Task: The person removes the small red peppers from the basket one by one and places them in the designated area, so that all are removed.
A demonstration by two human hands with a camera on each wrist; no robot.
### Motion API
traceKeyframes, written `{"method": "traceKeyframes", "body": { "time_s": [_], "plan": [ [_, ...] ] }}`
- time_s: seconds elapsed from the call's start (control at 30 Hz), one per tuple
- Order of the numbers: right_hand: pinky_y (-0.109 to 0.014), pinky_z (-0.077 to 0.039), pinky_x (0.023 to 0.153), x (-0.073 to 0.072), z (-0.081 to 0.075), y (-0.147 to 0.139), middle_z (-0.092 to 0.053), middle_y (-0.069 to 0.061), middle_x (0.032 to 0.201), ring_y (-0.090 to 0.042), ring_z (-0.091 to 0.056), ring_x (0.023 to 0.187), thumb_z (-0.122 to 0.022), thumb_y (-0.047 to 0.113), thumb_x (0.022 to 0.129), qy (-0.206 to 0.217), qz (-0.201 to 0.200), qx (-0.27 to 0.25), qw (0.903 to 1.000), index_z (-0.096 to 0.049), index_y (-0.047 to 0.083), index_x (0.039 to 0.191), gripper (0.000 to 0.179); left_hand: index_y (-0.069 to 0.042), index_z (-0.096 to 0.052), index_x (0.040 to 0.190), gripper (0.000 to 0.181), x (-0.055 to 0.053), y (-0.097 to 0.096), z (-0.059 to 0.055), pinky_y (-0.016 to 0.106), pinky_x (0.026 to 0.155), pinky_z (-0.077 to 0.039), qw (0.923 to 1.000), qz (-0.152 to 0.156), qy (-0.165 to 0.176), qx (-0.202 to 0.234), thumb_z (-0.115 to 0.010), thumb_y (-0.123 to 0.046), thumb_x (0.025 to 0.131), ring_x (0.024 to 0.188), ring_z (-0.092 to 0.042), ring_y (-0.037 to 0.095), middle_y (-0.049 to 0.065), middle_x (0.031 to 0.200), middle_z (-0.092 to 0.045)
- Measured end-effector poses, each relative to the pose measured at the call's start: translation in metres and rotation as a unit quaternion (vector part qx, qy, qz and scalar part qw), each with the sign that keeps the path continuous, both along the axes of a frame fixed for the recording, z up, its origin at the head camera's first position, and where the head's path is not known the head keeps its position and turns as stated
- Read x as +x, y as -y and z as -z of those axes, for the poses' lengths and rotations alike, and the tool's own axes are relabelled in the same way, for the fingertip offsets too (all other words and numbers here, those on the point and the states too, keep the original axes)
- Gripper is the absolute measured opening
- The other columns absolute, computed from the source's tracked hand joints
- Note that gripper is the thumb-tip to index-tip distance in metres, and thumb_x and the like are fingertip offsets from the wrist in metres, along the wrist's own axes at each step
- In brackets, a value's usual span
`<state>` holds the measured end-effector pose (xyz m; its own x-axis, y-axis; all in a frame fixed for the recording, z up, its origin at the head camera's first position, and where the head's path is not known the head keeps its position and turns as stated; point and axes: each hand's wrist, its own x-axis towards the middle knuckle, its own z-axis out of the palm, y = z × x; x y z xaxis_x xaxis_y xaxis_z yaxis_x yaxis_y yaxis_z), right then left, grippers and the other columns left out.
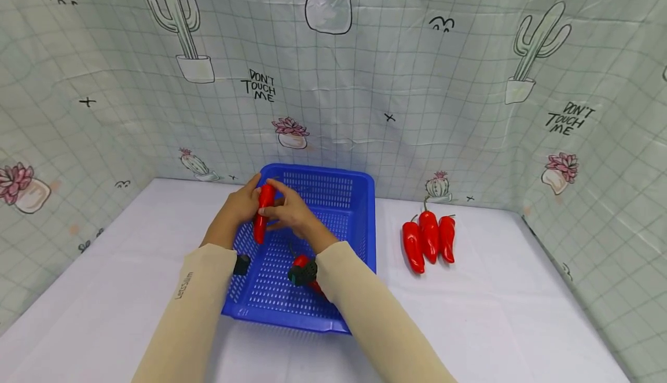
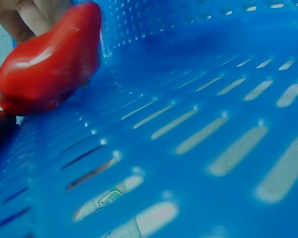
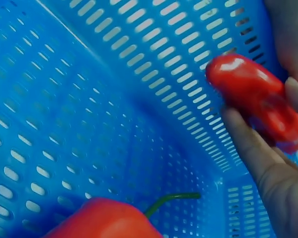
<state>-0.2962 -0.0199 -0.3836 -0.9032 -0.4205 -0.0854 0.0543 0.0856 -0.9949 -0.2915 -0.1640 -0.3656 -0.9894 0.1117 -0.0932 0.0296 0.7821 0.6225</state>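
Note:
Over the left part of a blue plastic basket (image 1: 237,312), both hands are at one shiny red chili pepper (image 1: 263,213). My right hand (image 1: 293,212) pinches it from the right between thumb and fingers. From the other side, my left hand (image 1: 241,204) holds it near its upper end. The left wrist view has the pepper (image 2: 52,64) close up, with fingers (image 2: 20,22) behind it. A second red chili pepper (image 3: 107,220) with a green stem lies inside the basket, partly hidden by the right wrist camera in the head view.
To the right of the basket, three red chili peppers (image 1: 428,236) lie side by side on the white table (image 1: 495,313). A checked cloth with cactus drawings (image 1: 365,93) hangs behind the table and along its sides. The basket has raised, slotted walls.

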Motion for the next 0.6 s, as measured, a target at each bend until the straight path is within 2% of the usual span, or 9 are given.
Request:
{"method": "traceKeyframes", "body": {
  "time_s": [0.2,0.27,0.5,0.6],
  "plan": [
    [-0.047,-0.061,0.069,-0.006,-0.004,-0.009,-0.058,-0.025,0.12,-0.037,-0.067,0.098,-0.071,-0.008,0.083,-0.037,0.06,0.056,0.9959,-0.04,0.017,0.151,0.078,-0.005,-0.011,0.157,0.053,-0.001,-0.002,0.001,0.065,0.112,-0.026,1.0,0.001,-0.008,-0.003,-0.024,-0.02,0.108,0.136,-0.034,0.055,0.034,0.151,-0.031],
    [-0.046,-0.061,0.068,-0.007,-0.008,-0.013,-0.058,-0.025,0.12,-0.037,-0.067,0.1,-0.071,-0.008,0.083,-0.045,0.066,0.062,0.9948,-0.041,0.018,0.15,0.078,-0.005,-0.011,0.157,0.053,-0.001,-0.002,0.002,0.065,0.113,-0.026,1.0,0.003,-0.008,-0.001,-0.024,-0.02,0.108,0.136,-0.034,0.054,0.033,0.151,-0.031],
    [-0.054,-0.059,0.074,-0.009,-0.026,-0.029,-0.055,-0.029,0.123,-0.043,-0.067,0.1,-0.069,-0.006,0.085,-0.069,0.028,0.039,0.9964,-0.036,0.017,0.153,0.079,-0.005,-0.012,0.157,0.053,0.0,-0.001,0.003,0.064,0.113,-0.027,0.9998,0.0,-0.02,-0.009,-0.025,-0.021,0.108,0.135,-0.036,0.054,0.033,0.15,-0.032],
    [-0.056,-0.057,0.076,-0.01,-0.036,-0.045,-0.053,-0.03,0.122,-0.045,-0.067,0.098,-0.069,-0.006,0.085,-0.086,0.013,0.04,0.9954,-0.035,0.015,0.153,0.079,-0.004,-0.012,0.157,0.053,0.0,-0.003,0.001,0.064,0.113,-0.026,0.9997,0.0,-0.023,-0.012,-0.024,-0.02,0.107,0.136,-0.034,0.054,0.034,0.151,-0.031]
  ]
}}
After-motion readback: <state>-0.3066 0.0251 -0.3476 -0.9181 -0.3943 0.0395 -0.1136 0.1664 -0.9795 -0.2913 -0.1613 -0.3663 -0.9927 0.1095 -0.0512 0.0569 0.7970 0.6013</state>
